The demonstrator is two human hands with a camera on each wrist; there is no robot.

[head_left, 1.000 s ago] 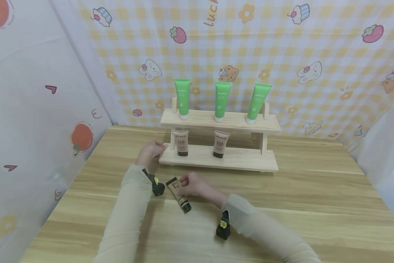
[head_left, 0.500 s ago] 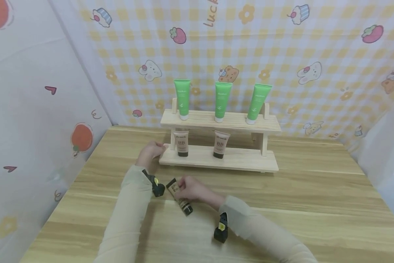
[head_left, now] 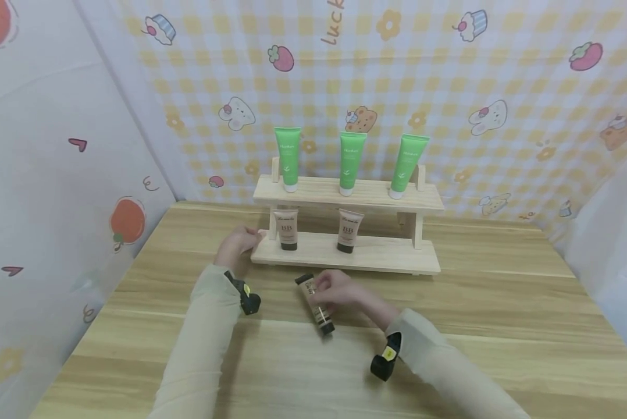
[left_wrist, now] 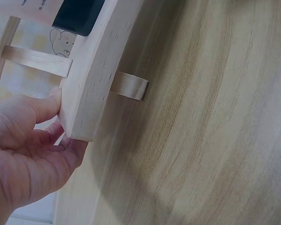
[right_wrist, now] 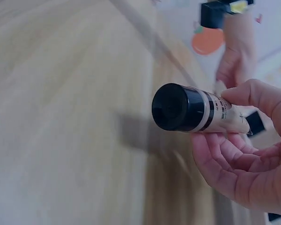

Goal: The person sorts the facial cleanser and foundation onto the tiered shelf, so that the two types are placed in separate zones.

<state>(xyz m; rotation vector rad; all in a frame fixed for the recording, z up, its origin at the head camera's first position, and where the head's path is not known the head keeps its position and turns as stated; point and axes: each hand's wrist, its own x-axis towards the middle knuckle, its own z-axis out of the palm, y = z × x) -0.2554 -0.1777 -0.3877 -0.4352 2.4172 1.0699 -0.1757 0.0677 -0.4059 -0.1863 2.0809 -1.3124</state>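
Note:
My right hand point(head_left: 336, 289) pinches a beige cosmetic tube point(head_left: 314, 301) with black ends, thumb on one side and fingers on the other. In the right wrist view the tube's black cap point(right_wrist: 178, 108) faces the camera, with a shadow below it on the table. My left hand point(head_left: 239, 241) grips the left end of a two-tier wooden display shelf point(head_left: 381, 255). The left wrist view has the thumb on the lower board point(left_wrist: 91, 84) and the fingers curled under its corner.
Two pinkish BB cream tubes point(head_left: 286, 228) point(head_left: 348, 230) stand on the lower tier. Three green tubes point(head_left: 289, 157) point(head_left: 352, 162) point(head_left: 408, 164) stand along the upper tier. Behind the wood-grain table point(head_left: 502, 302) hangs a checked cloth point(head_left: 313, 87); a white cloth point(head_left: 46, 174) hangs at left.
The right hand has taken hold of the beige tube, lifted it and moved it to the right, towards the shelf. The left hand stays at the shelf's end.

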